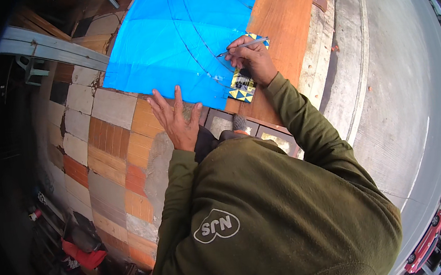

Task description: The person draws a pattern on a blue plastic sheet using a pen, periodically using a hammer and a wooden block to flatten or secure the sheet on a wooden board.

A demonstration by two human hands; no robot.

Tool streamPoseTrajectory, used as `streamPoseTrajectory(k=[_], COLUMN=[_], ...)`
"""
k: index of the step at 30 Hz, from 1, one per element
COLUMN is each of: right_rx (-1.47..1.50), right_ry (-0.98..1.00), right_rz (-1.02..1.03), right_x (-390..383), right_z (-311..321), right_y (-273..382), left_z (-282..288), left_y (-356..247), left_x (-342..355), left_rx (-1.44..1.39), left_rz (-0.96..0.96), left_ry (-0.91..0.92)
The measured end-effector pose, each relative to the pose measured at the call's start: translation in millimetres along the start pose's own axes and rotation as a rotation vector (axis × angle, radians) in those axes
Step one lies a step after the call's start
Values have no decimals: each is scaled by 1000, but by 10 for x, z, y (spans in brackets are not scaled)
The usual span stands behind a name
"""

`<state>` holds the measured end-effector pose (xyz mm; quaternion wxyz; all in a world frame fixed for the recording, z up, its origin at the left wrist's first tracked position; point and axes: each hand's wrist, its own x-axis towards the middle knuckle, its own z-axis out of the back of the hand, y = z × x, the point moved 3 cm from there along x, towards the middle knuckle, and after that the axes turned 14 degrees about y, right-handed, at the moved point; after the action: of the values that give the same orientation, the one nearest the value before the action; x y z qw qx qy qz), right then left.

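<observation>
A blue sheet (150, 32) bearing dark curved lines lies partly over a wooden board (285, 15). My right hand (250, 62) is closed on a slender pen (258, 40), whose tip points left over the sheet's right part. Beneath that hand, a yellow, blue and black patterned piece (243, 93) sits along the sheet's right edge, partly hidden by my fingers. My left hand (178, 118) has its fingers spread at the sheet's near edge, fingertips touching or just beside it; it holds nothing.
Multicoloured tiles (101, 128) pave the ground at left, with a pale beam (50, 48) above and dark clutter at lower left. A foot (239, 123) shows below the board. At right run a concrete kerb and a road (404, 91) with parked vehicles, including a red car (425, 239).
</observation>
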<state>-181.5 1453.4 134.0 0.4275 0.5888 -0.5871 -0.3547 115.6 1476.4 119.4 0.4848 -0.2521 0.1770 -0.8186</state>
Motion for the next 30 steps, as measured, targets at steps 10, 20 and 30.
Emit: streamPoseTrajectory(k=[10,20,30], right_rx=[90,-166,-199], right_ry=[-285,-370,-305], right_rz=[201,-17,33], right_x=[-549,-1083,-884], right_z=[83,-406,-39], right_y=[423,78,253], left_z=[-59,12,-40], left_y=[-17,-38,-94], left_x=[193,249,270], left_rx=[75,32,72], left_rz=[-451,-489,-456], left_ry=[192,124,53])
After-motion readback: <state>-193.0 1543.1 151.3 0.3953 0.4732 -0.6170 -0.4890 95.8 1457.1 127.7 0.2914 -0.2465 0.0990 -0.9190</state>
